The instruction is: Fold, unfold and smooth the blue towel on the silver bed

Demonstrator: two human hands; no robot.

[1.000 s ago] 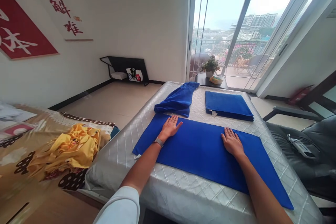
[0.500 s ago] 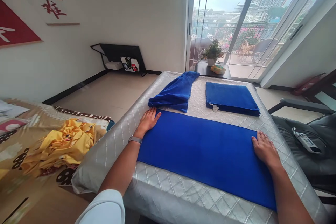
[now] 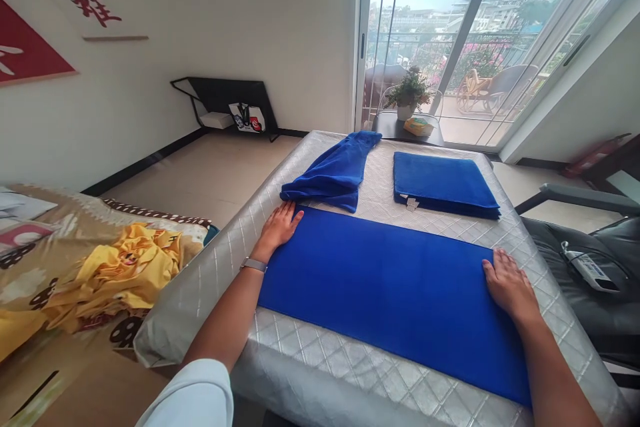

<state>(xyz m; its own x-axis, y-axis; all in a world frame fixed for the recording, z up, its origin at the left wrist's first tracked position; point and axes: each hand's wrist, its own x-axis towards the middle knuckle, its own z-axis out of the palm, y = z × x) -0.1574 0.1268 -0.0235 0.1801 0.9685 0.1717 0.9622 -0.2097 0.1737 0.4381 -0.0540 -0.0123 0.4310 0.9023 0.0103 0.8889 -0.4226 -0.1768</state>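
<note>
A long blue towel [image 3: 390,287] lies flat and smooth across the silver quilted cover [image 3: 300,343] in front of me. My left hand [image 3: 280,225] rests flat on its far left corner, fingers stretched out. At the far right corner, my right hand [image 3: 511,281] presses down with its palm and spread fingers. Just beyond my left fingertips is a crumpled blue towel [image 3: 335,173]. A neat folded stack of blue towels [image 3: 443,181] sits behind the right half of the flat one, with white tags showing at its near edge.
To the left, yellow clothing [image 3: 130,267] is heaped on a patterned bedspread [image 3: 23,280]. A black armchair [image 3: 565,280] on the right holds a white power strip [image 3: 593,268]. Behind the table, a potted plant [image 3: 407,93] and a tissue pack [image 3: 419,127] stand on a chair.
The view has shifted slightly. Both hands stay flat at the towel's far corners, and the towels lie as they did.
</note>
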